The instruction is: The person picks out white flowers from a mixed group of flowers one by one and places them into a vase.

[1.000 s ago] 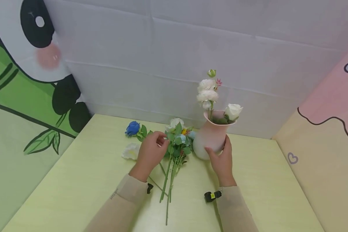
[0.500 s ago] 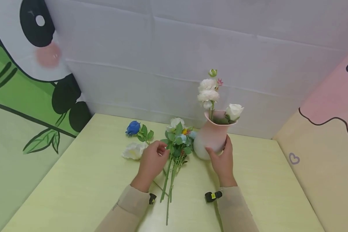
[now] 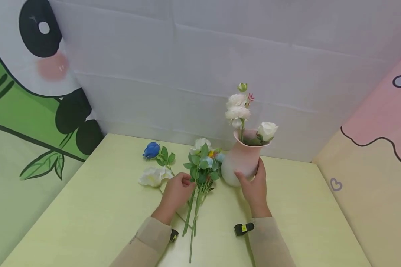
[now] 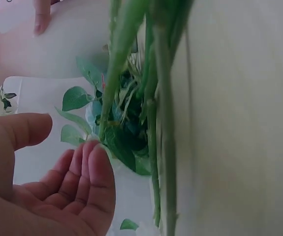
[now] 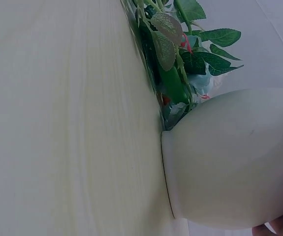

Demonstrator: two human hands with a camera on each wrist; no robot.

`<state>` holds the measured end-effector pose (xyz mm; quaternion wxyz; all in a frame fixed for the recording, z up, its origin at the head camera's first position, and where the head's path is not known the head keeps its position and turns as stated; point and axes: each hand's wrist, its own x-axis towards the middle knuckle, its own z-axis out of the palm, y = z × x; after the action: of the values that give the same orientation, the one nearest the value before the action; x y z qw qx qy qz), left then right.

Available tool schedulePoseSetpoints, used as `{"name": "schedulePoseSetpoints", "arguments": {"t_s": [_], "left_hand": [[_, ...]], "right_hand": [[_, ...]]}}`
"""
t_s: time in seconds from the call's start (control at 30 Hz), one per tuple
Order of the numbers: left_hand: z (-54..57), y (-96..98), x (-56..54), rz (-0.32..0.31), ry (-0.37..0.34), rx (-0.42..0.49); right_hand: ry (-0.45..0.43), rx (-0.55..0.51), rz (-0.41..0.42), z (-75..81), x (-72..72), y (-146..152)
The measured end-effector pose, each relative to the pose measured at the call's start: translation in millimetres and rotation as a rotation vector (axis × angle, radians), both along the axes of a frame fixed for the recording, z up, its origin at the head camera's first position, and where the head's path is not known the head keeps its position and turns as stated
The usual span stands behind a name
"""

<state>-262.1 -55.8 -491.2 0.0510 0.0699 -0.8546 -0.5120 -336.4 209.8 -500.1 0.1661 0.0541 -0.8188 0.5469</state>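
My right hand point(image 3: 254, 189) grips the lower side of a pink-and-white vase point(image 3: 241, 161), thumb in front and fingers round its right side. White ranunculus-like blooms point(image 3: 238, 107) and a white rose point(image 3: 268, 131) stand in its mouth. In the right wrist view the vase point(image 5: 230, 162) stands on the table, some fingertips point(image 5: 281, 227) showing at the edge. Left of it, my left hand point(image 3: 177, 193) is at a bunch of flower stems point(image 3: 196, 207). The left wrist view shows its thumb point(image 4: 30, 129) apart from the bent fingers point(image 4: 94, 187), whose tips reach a green stem point(image 4: 114, 83).
A blue rose point(image 3: 151, 150) and a white open flower point(image 3: 153, 176) lie left of the bunch on the pale yellow table point(image 3: 87, 207). A grey-white cloth wall point(image 3: 147, 100) rises behind. Painted panels flank the table, the right one pink and cream point(image 3: 371, 163).
My left hand has moved down along the stems, off the leaves, uncovering more of the white flower. My right hand keeps its hold on the vase; the head view has shifted slightly.
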Motion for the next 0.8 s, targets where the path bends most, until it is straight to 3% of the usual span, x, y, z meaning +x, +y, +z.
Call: {"name": "schedulePoseSetpoints", "arguments": {"t_s": [0.47, 0.8], "left_hand": [[-7.4, -4.2, -6.8, -0.061, -0.169, -0.006], [-9.5, -1.6, -9.1, -0.132, -0.169, 0.036]], "right_hand": [[0.006, -0.008, 0.018, -2.5, 2.3, -0.2], [0.015, -0.005, 0.015, -1.7, 2.0, 1.0]]}}
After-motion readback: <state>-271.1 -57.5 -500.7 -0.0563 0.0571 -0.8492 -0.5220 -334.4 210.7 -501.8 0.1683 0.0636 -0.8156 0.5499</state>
